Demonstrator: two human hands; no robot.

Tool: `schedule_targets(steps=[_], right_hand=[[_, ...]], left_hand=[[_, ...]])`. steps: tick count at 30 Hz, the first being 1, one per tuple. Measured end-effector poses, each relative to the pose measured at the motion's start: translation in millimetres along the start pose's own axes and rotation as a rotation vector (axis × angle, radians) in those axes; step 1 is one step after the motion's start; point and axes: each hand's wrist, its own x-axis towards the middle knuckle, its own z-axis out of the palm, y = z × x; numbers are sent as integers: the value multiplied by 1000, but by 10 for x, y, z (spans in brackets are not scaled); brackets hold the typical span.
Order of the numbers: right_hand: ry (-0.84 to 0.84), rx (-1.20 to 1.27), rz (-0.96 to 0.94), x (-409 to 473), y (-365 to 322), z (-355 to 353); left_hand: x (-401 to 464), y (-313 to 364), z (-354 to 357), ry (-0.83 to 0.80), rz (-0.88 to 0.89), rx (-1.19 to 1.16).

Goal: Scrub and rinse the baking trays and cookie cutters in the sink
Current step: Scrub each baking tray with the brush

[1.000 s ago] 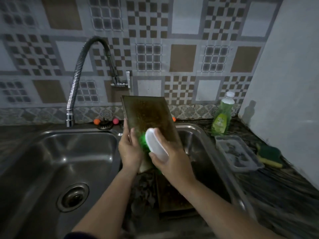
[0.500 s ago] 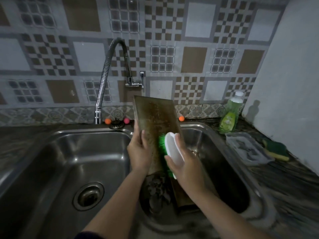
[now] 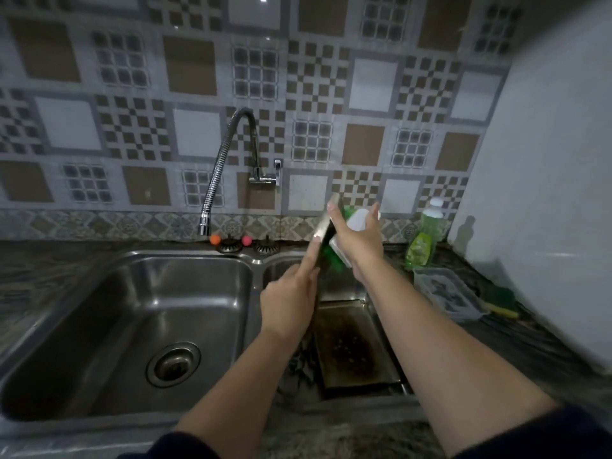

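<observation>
Scrubbing a tray over the right side of the sink (image 3: 132, 270)

Second baking tray (image 3: 356, 346) is lying flat in the right basin. The tray I'm scrubbing (image 3: 323, 231) is up on edge above it, my left hand (image 3: 288, 306) gripping its lower edge. My right hand (image 3: 359, 238) is wrapped round the scrub brush (image 3: 341, 251), bristles on the tray I think. Thin stiff metal, likely slippery when wet, so I'd grip the rim.
</observation>
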Motion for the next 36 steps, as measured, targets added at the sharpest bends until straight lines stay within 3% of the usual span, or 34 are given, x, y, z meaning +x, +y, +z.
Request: schedule_targets(steps=[3, 7, 8, 13, 16, 20, 26, 36], right_hand=[[3, 32, 27, -129, -18, -119], [-50, 146, 74, -281, 129, -236], [-69, 185, 89, -324, 152, -242], [-123, 223, 36, -425, 225, -161], [-174, 272, 21, -509, 223, 39], [-279, 306, 23, -575, 238, 451], [-349, 248, 77, -584, 272, 1221], [-214, -347, -31, -367, 607, 1757]], left_hand=[[-118, 65, -62, -57, 184, 260], [-266, 145, -248, -95, 227, 366], [-295, 148, -312, -105, 191, 331], [-321, -185, -590, -301, -328, -160], [-358, -647, -663, -450, -427, -142], [-442, -1222, -801, -465, -610, -92], [-527, -1996, -1006, -509, -690, -216], [-653, -3096, -800, -659, -824, -169]])
